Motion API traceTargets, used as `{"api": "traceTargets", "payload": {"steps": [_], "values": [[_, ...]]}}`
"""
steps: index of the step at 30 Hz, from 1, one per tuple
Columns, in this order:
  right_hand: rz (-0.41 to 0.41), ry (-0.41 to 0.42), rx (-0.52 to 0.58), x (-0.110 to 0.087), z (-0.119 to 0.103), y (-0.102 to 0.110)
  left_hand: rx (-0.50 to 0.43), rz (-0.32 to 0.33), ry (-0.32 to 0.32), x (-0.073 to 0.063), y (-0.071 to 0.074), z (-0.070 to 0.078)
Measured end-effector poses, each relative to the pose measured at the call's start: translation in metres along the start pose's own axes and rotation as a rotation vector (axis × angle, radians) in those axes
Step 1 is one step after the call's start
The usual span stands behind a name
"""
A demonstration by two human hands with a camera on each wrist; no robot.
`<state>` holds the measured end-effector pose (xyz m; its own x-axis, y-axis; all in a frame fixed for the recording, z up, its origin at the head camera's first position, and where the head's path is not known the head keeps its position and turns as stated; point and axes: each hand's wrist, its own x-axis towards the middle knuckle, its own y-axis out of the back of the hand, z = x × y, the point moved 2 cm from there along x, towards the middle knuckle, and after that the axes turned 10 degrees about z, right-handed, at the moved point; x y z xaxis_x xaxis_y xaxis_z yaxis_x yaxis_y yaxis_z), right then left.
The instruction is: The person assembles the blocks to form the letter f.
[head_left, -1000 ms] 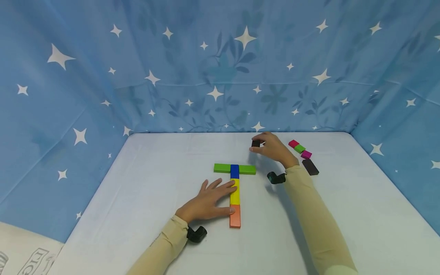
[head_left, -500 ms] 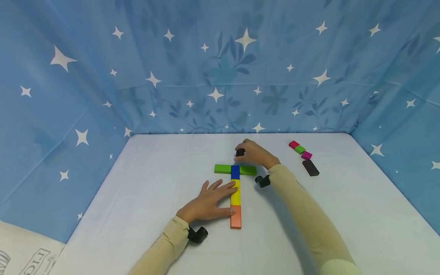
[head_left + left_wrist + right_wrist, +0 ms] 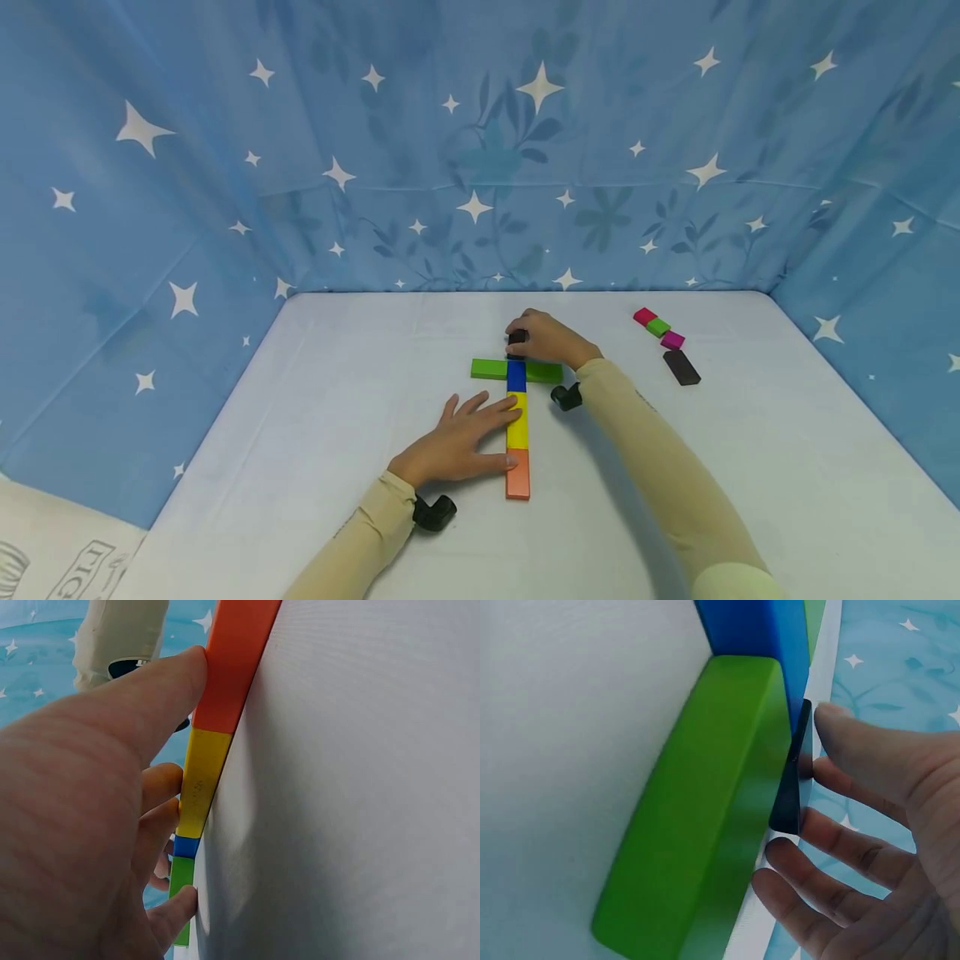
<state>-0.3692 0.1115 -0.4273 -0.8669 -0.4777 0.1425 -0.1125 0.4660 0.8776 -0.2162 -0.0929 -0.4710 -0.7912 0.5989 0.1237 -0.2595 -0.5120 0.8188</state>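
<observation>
Flat coloured blocks lie in a cross on the white table. An orange block (image 3: pixel 517 483), a yellow block (image 3: pixel 518 435) and a blue block (image 3: pixel 516 377) form the upright line. One green block (image 3: pixel 489 368) reaches left of the blue one, another green block (image 3: pixel 545 372) right. My left hand (image 3: pixel 453 442) rests on the line with fingers spread, thumb on the orange block and fingertips on the yellow. With thumb and fingers my right hand (image 3: pixel 553 340) pinches a black block (image 3: pixel 517 337) at the blue block's far end. Whether black and blue touch, I cannot tell.
At the back right lie a red block (image 3: pixel 645 317), a small green block (image 3: pixel 657 327), a magenta block (image 3: pixel 672 340) and a second black block (image 3: pixel 682 367). A blue star-patterned curtain (image 3: pixel 420 150) stands behind and beside the white table (image 3: pixel 315 383).
My right hand has carried the black block left and toward me, from above the right green block to the blue block's far end. My left hand has stayed on the line of blocks.
</observation>
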Motion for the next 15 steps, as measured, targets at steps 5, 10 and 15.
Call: {"api": "traceTargets", "payload": {"steps": [5,10,15], "values": [[0.014,0.026,0.012,-0.0023,-0.0004,0.0001,-0.009,0.002,0.002,-0.0001,-0.0003,0.0007],[0.029,0.057,0.023,-0.0060,-0.0013,-0.0007,-0.013,0.002,0.002,-0.0007,-0.0001,0.0020],[0.043,0.076,0.027,-0.0088,0.0003,-0.0019,-0.017,0.005,-0.003,-0.0009,0.0026,0.0034]]}}
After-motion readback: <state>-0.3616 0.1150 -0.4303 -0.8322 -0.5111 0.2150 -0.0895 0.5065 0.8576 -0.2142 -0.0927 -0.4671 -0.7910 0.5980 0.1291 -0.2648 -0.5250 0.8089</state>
